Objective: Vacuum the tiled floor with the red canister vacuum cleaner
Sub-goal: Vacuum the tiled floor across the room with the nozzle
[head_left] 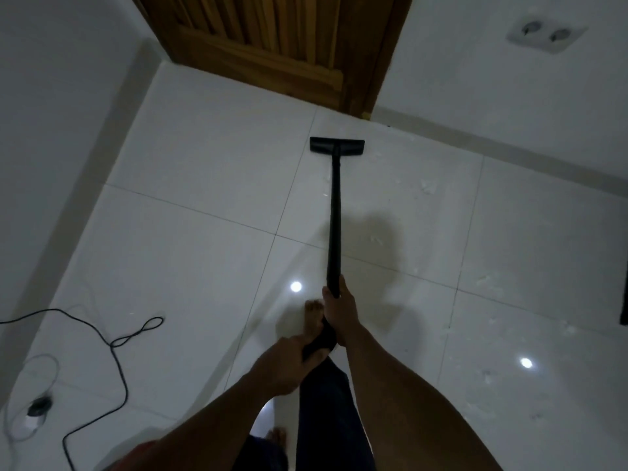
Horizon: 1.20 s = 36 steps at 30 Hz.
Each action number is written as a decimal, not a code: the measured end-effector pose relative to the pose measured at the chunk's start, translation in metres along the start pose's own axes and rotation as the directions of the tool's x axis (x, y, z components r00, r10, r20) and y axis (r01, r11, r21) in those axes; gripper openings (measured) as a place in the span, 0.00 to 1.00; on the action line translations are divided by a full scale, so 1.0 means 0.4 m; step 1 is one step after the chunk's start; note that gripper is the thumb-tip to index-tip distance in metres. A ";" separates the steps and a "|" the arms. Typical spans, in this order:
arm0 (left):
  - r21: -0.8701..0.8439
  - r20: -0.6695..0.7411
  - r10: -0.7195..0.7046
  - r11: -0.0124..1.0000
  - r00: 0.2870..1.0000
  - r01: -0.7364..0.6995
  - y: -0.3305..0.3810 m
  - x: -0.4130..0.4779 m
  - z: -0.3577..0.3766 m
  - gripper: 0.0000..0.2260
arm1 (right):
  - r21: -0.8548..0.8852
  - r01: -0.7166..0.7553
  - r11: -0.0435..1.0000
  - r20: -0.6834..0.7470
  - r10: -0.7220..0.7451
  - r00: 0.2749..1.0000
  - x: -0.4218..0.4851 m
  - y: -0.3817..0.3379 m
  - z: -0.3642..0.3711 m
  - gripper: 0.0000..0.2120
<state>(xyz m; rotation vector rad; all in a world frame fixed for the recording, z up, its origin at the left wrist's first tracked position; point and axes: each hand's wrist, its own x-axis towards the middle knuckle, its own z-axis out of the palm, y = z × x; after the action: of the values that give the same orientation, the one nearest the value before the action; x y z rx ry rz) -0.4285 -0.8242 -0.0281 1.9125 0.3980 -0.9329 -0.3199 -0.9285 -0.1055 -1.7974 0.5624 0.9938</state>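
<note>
The vacuum wand (334,215) is a thin, straight black tube. Its flat black floor nozzle (336,146) lies on the white tiled floor (204,158), a little in front of the wooden door (272,39) and near the door's right corner. Your right hand (341,314) wraps its fingers around the wand's end far from the door, and your left hand (285,365), still farther from the door, grips the dark handle part with curled fingers, both forearms stretched toward the door.
</note>
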 end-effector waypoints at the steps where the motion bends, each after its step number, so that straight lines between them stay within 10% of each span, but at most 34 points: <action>1: 0.003 -0.007 -0.011 1.000 1.000 0.011 0.009 0.018 -0.022 0.25 | -0.003 0.004 1.000 0.001 -0.004 1.000 0.020 -0.026 0.003 0.31; 22: 0.191 -0.170 0.064 0.981 0.983 -0.031 0.037 0.181 -0.248 0.27 | 0.220 -0.073 0.973 -0.002 0.076 0.997 0.216 -0.254 0.070 0.29; 36: 0.269 -0.085 0.158 0.954 0.984 -0.130 -0.075 -0.175 -0.102 0.26 | 0.250 0.106 0.962 -0.076 -0.090 0.993 -0.117 -0.003 0.138 0.23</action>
<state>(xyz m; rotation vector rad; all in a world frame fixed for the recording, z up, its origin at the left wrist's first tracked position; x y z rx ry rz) -0.4750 -0.7668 0.0169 2.2079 0.1990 -0.8222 -0.3661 -0.8806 -0.0771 -1.6166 0.6059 0.7617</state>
